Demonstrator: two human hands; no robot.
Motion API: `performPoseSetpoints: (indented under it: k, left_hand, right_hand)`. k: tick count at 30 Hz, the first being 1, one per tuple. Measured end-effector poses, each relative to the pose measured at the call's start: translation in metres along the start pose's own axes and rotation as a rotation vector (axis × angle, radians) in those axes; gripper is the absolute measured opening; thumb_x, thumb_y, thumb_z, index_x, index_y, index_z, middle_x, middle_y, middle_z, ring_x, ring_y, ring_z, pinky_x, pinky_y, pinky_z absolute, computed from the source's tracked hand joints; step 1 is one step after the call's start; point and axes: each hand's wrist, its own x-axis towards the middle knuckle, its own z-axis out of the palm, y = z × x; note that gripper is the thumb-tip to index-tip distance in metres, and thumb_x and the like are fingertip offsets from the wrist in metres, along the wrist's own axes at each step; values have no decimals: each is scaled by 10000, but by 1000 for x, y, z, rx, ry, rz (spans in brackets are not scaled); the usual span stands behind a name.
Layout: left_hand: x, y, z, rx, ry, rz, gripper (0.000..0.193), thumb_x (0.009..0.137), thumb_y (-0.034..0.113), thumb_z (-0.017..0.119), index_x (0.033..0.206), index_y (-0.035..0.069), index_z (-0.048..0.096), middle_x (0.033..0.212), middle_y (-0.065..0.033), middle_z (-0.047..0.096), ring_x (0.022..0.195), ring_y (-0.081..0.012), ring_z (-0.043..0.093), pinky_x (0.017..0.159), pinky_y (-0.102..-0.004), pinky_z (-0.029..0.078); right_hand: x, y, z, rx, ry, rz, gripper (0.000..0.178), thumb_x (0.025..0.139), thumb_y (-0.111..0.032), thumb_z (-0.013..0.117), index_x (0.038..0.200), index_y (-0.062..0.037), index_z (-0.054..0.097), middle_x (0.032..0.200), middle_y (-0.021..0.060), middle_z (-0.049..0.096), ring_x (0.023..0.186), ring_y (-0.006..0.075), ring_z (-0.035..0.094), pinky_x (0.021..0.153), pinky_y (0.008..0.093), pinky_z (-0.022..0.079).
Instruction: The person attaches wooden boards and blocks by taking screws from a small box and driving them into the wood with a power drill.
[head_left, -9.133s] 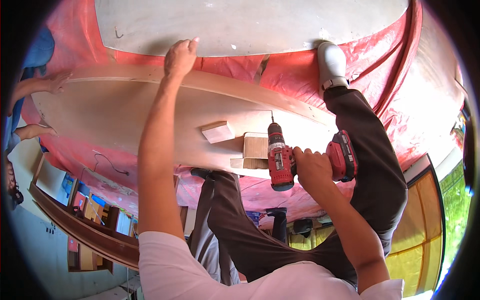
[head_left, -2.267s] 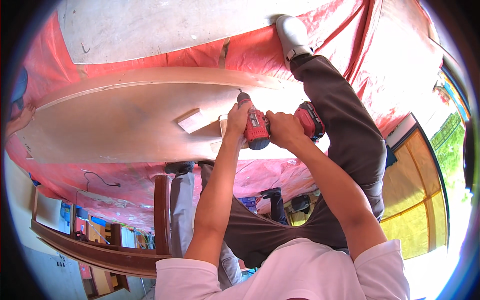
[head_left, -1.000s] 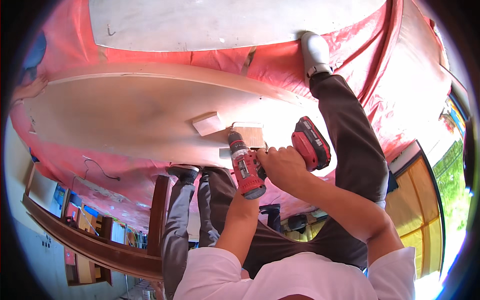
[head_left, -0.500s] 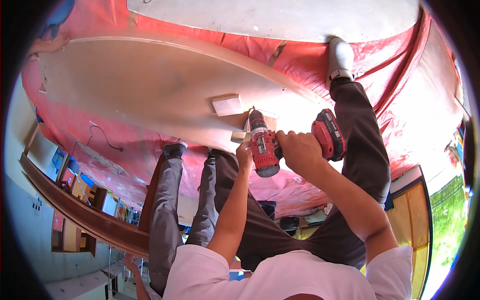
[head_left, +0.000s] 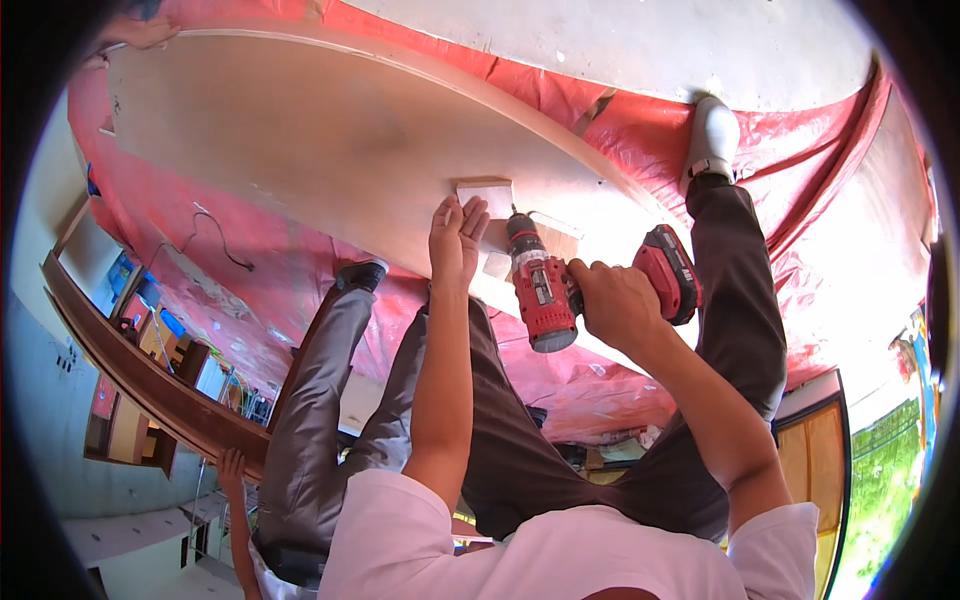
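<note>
My right hand (head_left: 618,303) is wrapped round the handle of a red and black cordless drill (head_left: 545,290). Its bit points away from me, with the tip by the right edge of a pale wooden block (head_left: 486,193). This block lies on a large curved wooden panel (head_left: 330,130). Fingers stretched out, my left hand (head_left: 460,240) hovers at the near side of the block; whether it touches the block I cannot tell. A flat tan wood piece (head_left: 557,238) and a smaller pale block (head_left: 497,264) lie beside the drill's chuck, partly hidden.
Red plastic sheeting (head_left: 290,300) spreads under the panel. A white board (head_left: 640,50) lies beyond it. Another person's hand (head_left: 145,33) rests at the panel's far left end. Close on my left stand another person's legs (head_left: 315,410), and a hand (head_left: 231,468) touches a brown beam (head_left: 150,365).
My left hand has left the drill's side and moved forward to the block, opening its fingers. The drill stays in my right hand. The view has shifted slightly.
</note>
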Motion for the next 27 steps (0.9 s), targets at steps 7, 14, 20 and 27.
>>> performPoseSetpoints:
  k: [7, 14, 20, 27]
  left_hand:
    - [31, 9, 16, -1, -105, 20, 160, 962, 148, 587, 1115, 109, 612, 969, -120, 705, 901, -208, 696, 821, -352, 587]
    - [48, 15, 14, -19, -130, -36, 229, 950, 126, 603, 1155, 26, 593, 1054, -132, 675, 979, -207, 670, 902, -328, 561]
    - [40, 29, 17, 20, -330, -61, 331, 928, 15, 594, 1228, -102, 519, 1247, -169, 577, 1198, -235, 567, 1053, -305, 479]
    - [56, 26, 20, 395, -52, -106, 216, 918, 58, 631, 1100, -55, 600, 1074, -172, 652, 997, -229, 658, 901, -302, 562]
  right_hand:
    - [2, -2, -4, 88, 50, -65, 262, 805, -110, 599, 1059, -58, 557, 828, 168, 648, 756, 361, 659, 662, 460, 502]
    - [4, 2, -4, 144, 110, -58, 282, 776, -112, 623, 1047, -60, 564, 848, 157, 658, 764, 354, 667, 652, 451, 527]
    - [5, 2, -13, 166, 88, -20, 269, 783, -114, 631, 1039, -63, 565, 848, 152, 665, 777, 342, 680, 644, 442, 535]
    - [5, 10, -8, 218, 99, -9, 290, 780, -115, 633, 1056, -67, 562, 862, 153, 663, 787, 335, 681, 653, 444, 535]
